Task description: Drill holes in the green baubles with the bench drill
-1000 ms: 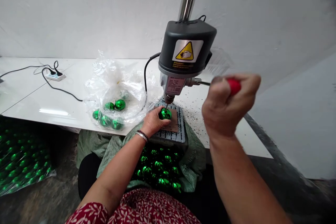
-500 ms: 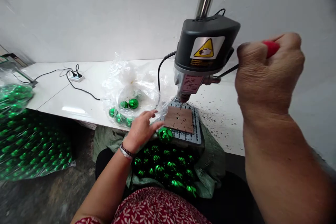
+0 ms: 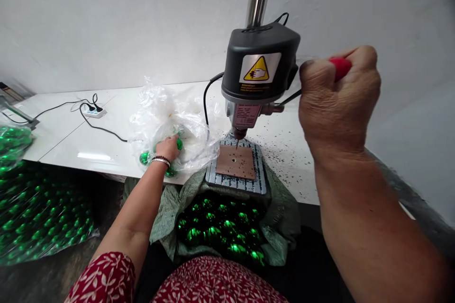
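My right hand [image 3: 337,99] is closed around the red-knobbed lever [image 3: 341,67] at the side of a small bench drill press [image 3: 261,66]. My left hand [image 3: 168,147] reaches into a clear plastic bag [image 3: 156,109], its fingers curled on a shiny green ball [image 3: 179,144]; the thumb is hidden. Another green ball [image 3: 144,157] lies by the wrist, still in the bag. Under the drill bit, a brown board [image 3: 235,170] with a small hole rests on the slotted metal base [image 3: 261,184], with no ball on it.
A green woven sack [image 3: 280,236] below the base holds several green balls [image 3: 229,234]. More balls fill a large clear bag [image 3: 46,213] at the left. Dark shavings dot the white table [image 3: 284,151]. A power strip [image 3: 94,111] with cords lies at the back left.
My left hand has moved left and forward from beside the base into the plastic bag. The ball near its fingers has dropped to the sack. My right hand stays on the lever; the view shifted.
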Available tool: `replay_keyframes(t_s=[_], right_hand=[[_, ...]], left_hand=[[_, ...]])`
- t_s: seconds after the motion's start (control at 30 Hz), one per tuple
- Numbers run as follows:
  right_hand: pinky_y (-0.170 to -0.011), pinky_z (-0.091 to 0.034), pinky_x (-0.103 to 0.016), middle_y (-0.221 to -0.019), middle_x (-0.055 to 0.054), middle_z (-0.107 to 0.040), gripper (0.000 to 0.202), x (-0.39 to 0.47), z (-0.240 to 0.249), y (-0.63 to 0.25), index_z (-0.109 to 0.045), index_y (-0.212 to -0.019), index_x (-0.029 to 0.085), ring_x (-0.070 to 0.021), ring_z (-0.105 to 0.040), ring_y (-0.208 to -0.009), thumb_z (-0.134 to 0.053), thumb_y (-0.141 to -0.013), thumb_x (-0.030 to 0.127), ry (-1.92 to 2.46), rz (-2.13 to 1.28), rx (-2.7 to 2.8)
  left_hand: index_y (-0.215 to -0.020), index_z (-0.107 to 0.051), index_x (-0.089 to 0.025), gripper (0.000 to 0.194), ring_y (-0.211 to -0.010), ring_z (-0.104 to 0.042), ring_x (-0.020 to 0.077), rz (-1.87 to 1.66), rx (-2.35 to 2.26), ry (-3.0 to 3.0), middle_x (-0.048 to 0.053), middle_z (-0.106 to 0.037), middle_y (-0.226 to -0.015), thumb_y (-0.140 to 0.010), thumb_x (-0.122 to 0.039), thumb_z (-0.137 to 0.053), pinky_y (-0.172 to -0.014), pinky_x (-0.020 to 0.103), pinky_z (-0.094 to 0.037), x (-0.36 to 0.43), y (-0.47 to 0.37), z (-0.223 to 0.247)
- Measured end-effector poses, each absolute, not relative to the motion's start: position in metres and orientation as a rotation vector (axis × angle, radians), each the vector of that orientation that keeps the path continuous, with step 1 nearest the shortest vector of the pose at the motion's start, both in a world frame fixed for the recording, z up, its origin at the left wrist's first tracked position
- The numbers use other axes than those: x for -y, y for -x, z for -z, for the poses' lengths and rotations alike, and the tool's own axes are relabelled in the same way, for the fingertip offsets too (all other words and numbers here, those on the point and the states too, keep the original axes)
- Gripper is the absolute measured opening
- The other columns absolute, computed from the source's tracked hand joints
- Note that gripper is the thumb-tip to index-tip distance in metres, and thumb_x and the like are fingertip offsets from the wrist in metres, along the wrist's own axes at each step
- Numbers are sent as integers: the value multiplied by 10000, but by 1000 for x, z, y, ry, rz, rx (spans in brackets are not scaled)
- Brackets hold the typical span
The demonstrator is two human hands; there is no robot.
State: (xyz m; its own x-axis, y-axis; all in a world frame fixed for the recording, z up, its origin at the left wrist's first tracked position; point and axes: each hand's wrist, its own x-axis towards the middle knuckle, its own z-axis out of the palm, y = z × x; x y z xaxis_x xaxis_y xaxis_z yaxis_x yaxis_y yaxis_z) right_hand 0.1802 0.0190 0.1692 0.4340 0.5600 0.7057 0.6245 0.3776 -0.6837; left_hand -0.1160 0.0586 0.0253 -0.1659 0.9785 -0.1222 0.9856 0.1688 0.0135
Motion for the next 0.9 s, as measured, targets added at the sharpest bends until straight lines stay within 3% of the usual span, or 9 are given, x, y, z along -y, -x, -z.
replay_keyframes(t_s=[0.1,0.17,0.23,0.37,0.53,0.77,0.9], right_hand=[[-696,-322,-274,-681,69,-399,148,-20,-168,-180,-372,-756,198,-62,-379,-664,-481,-844,243,1276,27,1207],[-711,-324,-271,-693,60,-396,153,-20,-169,-179,-353,-763,204,-68,-378,-675,-482,-841,230,1285,-3,1201],[-719,-328,-264,-703,55,-389,163,-20,-169,-179,-340,-761,204,-69,-369,-679,-479,-842,229,1257,-24,1207],[-704,-322,-244,-692,58,-380,209,-18,-172,-178,-328,-750,198,-60,-342,-658,-510,-851,211,1245,-85,1212],[-691,-334,-225,-683,71,-358,242,-14,-176,-176,-320,-764,195,-46,-315,-617,-529,-885,214,1249,-170,1210],[-680,-311,-219,-666,71,-353,240,-18,-173,-178,-349,-751,191,-53,-311,-626,-564,-857,205,1184,-145,1176],[-669,-312,-221,-652,68,-361,273,-17,-174,-178,-334,-738,202,-65,-310,-624,-578,-855,235,1205,-148,1171]], left_hand=[[-1293,-541,-151,586,-1059,-615,302,-361,-2245,-1936,168,-635,-1197,-755,-362,-639,-869,384,-493,-43,108,-45],[-1238,-580,-155,558,-969,-624,252,-774,-1960,-1833,120,-663,-1103,-753,-423,-645,-815,343,-503,-26,96,-61],[-1266,-569,-183,566,-835,-621,189,-961,-1578,-1674,71,-673,-1009,-764,-436,-640,-736,299,-505,-6,77,-72],[-1339,-516,-220,638,-689,-597,123,-900,-1093,-1317,63,-654,-1015,-745,-396,-670,-621,254,-473,25,34,-59],[-1337,-486,-220,819,-638,-539,83,-895,-984,-1014,45,-627,-1020,-579,-307,-782,-537,209,-406,30,2,-19],[-1154,-607,-180,455,-748,-558,113,-870,-1295,-1508,2,-635,-907,-738,-349,-683,-675,220,-463,10,-7,-12],[-1215,-574,-182,485,-652,-566,91,-828,-1365,-1387,25,-634,-984,-775,-376,-635,-618,223,-491,-3,-7,-10]])
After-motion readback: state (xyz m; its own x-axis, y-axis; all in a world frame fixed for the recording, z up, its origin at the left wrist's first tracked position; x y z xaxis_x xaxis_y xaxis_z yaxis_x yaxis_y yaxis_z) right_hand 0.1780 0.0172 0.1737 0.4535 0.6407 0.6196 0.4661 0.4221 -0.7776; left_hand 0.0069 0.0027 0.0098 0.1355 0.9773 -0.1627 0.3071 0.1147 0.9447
